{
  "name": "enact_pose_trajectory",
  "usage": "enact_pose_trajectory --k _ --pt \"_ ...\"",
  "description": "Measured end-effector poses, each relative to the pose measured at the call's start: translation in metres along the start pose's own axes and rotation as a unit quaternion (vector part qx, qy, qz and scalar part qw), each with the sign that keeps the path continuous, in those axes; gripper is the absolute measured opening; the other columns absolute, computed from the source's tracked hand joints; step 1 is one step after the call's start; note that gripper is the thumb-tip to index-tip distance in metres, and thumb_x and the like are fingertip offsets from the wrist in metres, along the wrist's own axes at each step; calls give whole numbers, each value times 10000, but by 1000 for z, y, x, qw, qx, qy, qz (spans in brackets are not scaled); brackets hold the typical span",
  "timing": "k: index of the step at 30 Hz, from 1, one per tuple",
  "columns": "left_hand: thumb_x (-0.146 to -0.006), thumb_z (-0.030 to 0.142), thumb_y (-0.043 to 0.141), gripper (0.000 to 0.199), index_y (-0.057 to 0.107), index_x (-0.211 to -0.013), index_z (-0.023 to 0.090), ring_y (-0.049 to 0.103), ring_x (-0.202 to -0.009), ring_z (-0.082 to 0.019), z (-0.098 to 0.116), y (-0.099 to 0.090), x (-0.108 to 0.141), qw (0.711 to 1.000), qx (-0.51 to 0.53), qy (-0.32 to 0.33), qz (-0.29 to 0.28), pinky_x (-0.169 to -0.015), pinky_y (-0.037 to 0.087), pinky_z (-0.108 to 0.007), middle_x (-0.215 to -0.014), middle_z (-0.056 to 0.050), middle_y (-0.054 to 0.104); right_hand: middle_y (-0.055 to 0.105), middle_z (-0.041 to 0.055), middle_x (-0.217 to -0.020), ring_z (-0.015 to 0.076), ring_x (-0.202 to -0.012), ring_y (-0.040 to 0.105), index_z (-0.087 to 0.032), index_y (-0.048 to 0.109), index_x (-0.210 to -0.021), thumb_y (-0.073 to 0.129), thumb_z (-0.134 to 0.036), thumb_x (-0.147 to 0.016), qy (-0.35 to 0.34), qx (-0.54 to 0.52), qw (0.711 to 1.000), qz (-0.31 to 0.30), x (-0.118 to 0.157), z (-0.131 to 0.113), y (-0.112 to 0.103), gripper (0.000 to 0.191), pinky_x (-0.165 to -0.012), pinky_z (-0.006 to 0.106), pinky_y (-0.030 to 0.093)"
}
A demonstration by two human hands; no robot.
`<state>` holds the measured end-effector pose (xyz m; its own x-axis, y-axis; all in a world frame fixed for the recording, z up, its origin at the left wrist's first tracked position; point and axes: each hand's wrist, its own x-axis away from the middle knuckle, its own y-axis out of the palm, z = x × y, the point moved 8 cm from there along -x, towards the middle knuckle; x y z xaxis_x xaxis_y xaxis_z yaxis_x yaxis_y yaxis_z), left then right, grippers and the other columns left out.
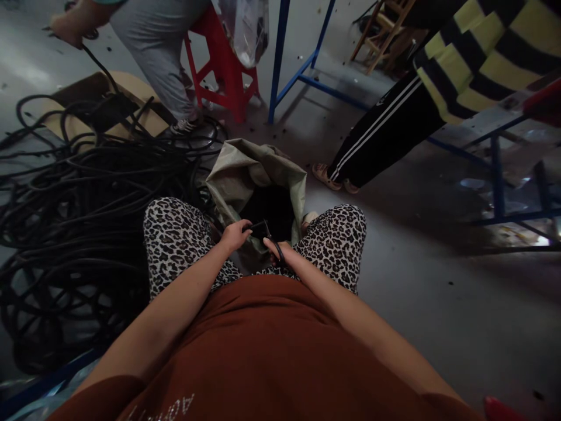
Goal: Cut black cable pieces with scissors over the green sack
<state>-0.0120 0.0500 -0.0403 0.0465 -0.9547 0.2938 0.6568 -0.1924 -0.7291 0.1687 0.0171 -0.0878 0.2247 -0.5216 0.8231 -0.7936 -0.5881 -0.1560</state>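
Note:
Over the front rim of an open beige sack point(225, 169), both my hands are close together between my knees. My left hand point(235, 235) is closed on a short black strip point(254, 226), thumb and fingers pinching it. In my right hand point(277, 250) is a pair of scissors point(279, 255) with dark handles. Their blades point up and away, close to the strip's end; I cannot tell whether they touch it. Dark contents fill the sack's inside, too dim to make out.
A large heap of black rubber-like cord point(96, 193) lies on the left, beside an open cardboard box point(131, 88). One person stands near a red stool point(228, 70), holding cord in a hand point(70, 26). Another person's leg point(385, 128) is at right, near blue metal frames point(280, 58).

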Motion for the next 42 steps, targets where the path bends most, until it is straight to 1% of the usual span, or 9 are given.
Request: enact_pose_trajectory --k 5,12,16,22,27,30,34,39,42 --pt "-784 248 538 288 620 -1057 208 613 -943 -165 3 2 1 1000 -7 -3 -18 -871 463 -266 -1006 -22 682 544 23 -447 125 -352 518 -120 613 -707 490 -658 -790 -17 10 1000 -12 1 -2 1 558 -337 196 404" --pt "-783 265 535 296 630 -1061 225 616 -931 -156 5 5 2 1000 6 6 -30 -867 463 -251 -1005 -3 687 537 21 -443 134 -357 513 -116 619 -720 502 -661 -778 4 -15 1000 -6 2 -1 0 560 -349 216 418" --pt "-783 264 525 303 635 -1063 219 618 -939 -163 4 6 1 999 11 9 -33 -873 463 -259 -1011 -11 687 531 21 -436 139 -370 518 -123 614 -704 515 -650 -778 -5 -33 999 -10 0 -2 1 542 -361 223 435" --pt "-789 267 516 311 636 -1070 207 614 -954 -167 4 8 0 999 11 24 -35 -886 462 -266 -1018 -18 686 530 19 -441 133 -363 514 -124 611 -695 502 -659 -781 -5 -23 1000 -15 2 -3 1 553 -360 224 439" --pt "-797 274 514 308 635 -1074 217 611 -966 -162 3 11 -1 999 5 24 -41 -904 454 -263 -1029 -11 685 533 12 -475 108 -355 500 -119 584 -698 536 -633 -776 -22 -66 998 1 10 -11 -2 523 -333 204 435" --pt "-800 275 515 317 622 -1094 222 610 -971 -160 1 10 -1 999 15 19 -35 -900 454 -259 -1040 -13 680 514 1 -460 93 -333 480 -119 569 -696 543 -623 -780 -17 -79 997 11 14 -12 -3 512 -317 189 423" --pt "-793 270 524 318 608 -1094 212 616 -942 -167 -2 9 1 1000 -5 4 -31 -860 468 -267 -993 -30 683 480 -10 -424 83 -307 449 -120 550 -666 527 -625 -790 -8 -61 998 32 14 -11 -8 520 -302 184 406" --pt "-793 267 520 291 624 -1057 202 618 -915 -177 -2 10 2 998 -40 -7 -50 -830 470 -271 -967 -42 684 457 -19 -403 81 -291 421 -129 535 -632 565 -626 -757 1 -32 998 52 12 -10 -10 513 -287 184 376" --pt "-789 255 526 283 632 -1048 211 618 -911 -174 -3 11 2 997 -47 -19 -57 -823 470 -261 -958 -34 687 449 -21 -399 79 -288 411 -131 531 -620 584 -591 -763 10 -12 998 62 13 -9 -12 484 -288 184 365"
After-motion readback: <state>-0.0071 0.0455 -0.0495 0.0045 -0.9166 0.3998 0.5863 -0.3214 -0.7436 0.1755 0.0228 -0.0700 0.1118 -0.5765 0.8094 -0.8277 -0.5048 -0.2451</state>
